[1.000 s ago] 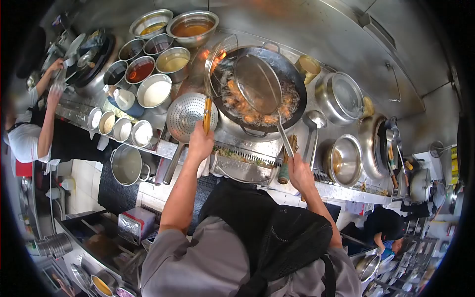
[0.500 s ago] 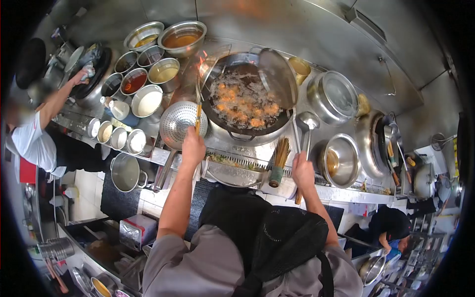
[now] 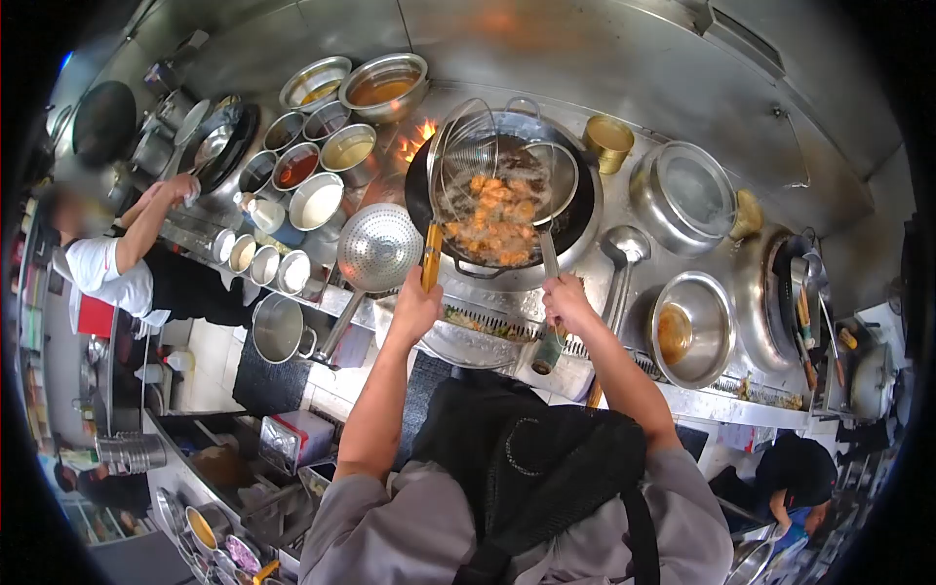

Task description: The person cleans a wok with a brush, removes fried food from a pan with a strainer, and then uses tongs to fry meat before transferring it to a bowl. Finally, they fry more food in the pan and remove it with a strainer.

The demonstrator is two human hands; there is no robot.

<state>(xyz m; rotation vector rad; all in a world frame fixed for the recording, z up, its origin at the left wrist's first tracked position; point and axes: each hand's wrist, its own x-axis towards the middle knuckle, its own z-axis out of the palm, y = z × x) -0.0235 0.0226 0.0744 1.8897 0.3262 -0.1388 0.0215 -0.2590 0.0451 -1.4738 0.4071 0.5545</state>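
Left hand is clamped round the yellow handle of a wire strainer; right hand is clamped on the metal handle of a fine-mesh skimmer. Fried pieces lie in the wok, forward of both hands and laterally between them, the right appearing marginally nearer. Both handles point away from the body, nearly parallel; the two heads sit over opposite sides of the wok. Contact between skimmer and pieces cannot be determined. Forearms extend forward, angled inward, with hands short of the rim.
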